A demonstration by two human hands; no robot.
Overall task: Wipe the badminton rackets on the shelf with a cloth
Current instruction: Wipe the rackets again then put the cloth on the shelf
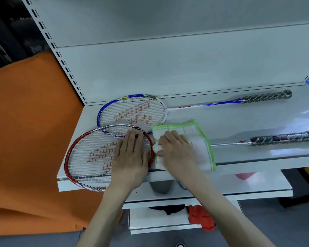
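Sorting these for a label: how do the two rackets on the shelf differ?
The red racket lies nearest, its head jutting past the shelf edge; the blue racket lies at the back. The red head overlaps the blue one. The left hand presses only the red strings. Both have dark wrapped grips pointing right.

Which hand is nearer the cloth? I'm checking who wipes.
Right. The right hand grips the cloth; the left hand presses flat on the red racket beside it.

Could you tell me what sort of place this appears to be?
Probably a sports shop or stockroom. A white metal shelf with a slotted upright carries two badminton rackets, one blue and one red, and more goods sit on the lower shelves.
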